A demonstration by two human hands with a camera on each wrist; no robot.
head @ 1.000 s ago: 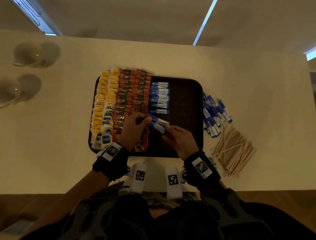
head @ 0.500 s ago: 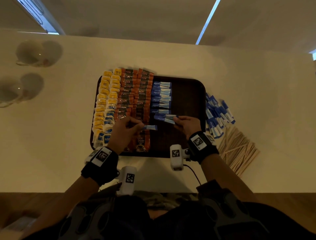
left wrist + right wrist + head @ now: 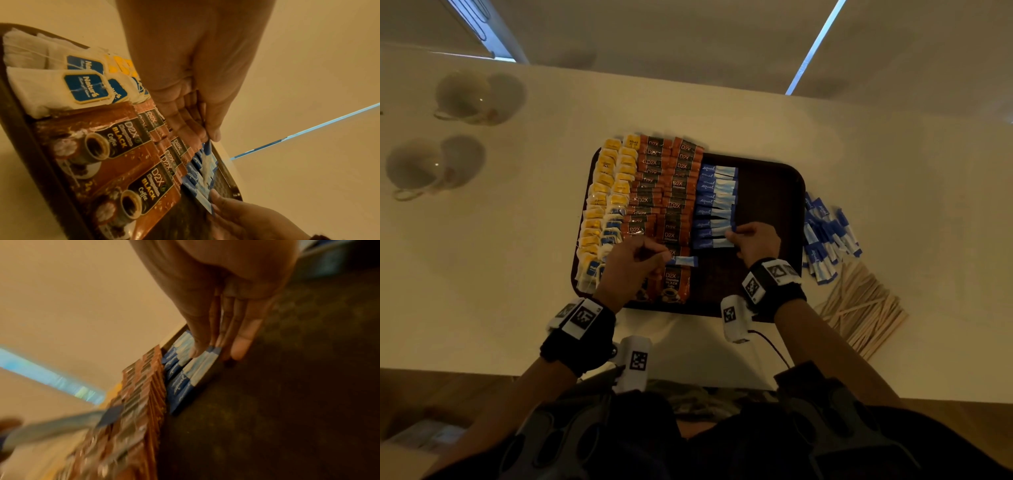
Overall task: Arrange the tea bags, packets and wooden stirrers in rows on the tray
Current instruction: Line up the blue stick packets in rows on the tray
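Observation:
On the dark tray [image 3: 767,205] lie columns of tea bags [image 3: 606,205], brown coffee packets [image 3: 671,192] and a row of blue packets [image 3: 714,205]. My left hand [image 3: 664,257] hovers over the tray's near part and pinches one blue packet [image 3: 685,261] by its end between thumb and fingers [image 3: 213,134]. My right hand [image 3: 731,234] is at the near end of the blue row, thumb and fingers pinching the right end of a blue packet there [image 3: 213,349]. Loose blue packets [image 3: 825,240] and wooden stirrers [image 3: 859,315] lie on the table right of the tray.
Two cups [image 3: 465,97] [image 3: 417,168] stand at the table's far left. The tray's right third shows bare dark surface. The table's front edge runs just below my wrists.
My hands have parted. The right hand carried a blue packet up to the near end of the blue row, while the left hand stayed low with one blue packet.

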